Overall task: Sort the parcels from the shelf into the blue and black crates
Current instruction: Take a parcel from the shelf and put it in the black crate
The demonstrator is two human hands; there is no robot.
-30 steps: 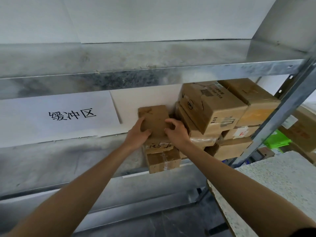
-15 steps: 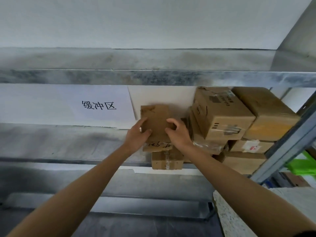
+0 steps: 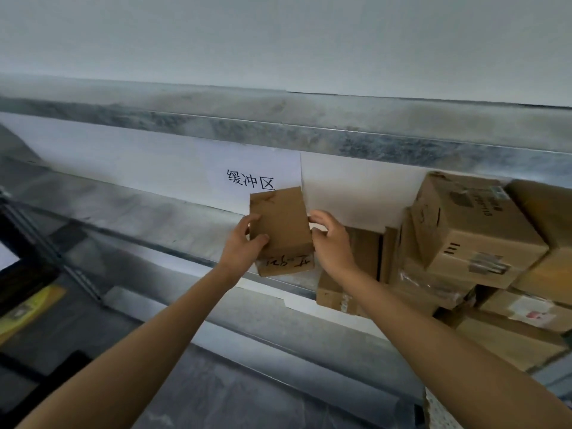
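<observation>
Fingers [image 3: 252, 218] of the left hand [image 3: 244, 243] curl round one edge of the small cardboard parcel [image 3: 280, 224]; the right hand [image 3: 332, 243] pinches the opposite edge. Seated on the carton stack [image 3: 464, 243] a moment ago, the parcel now hangs clear, just left of the stack. Pickup looks done; carrying it to a crate comes next, I judge.

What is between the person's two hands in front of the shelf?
In the head view, a small brown parcel lies between the left hand and the right hand; both grip its sides.
</observation>
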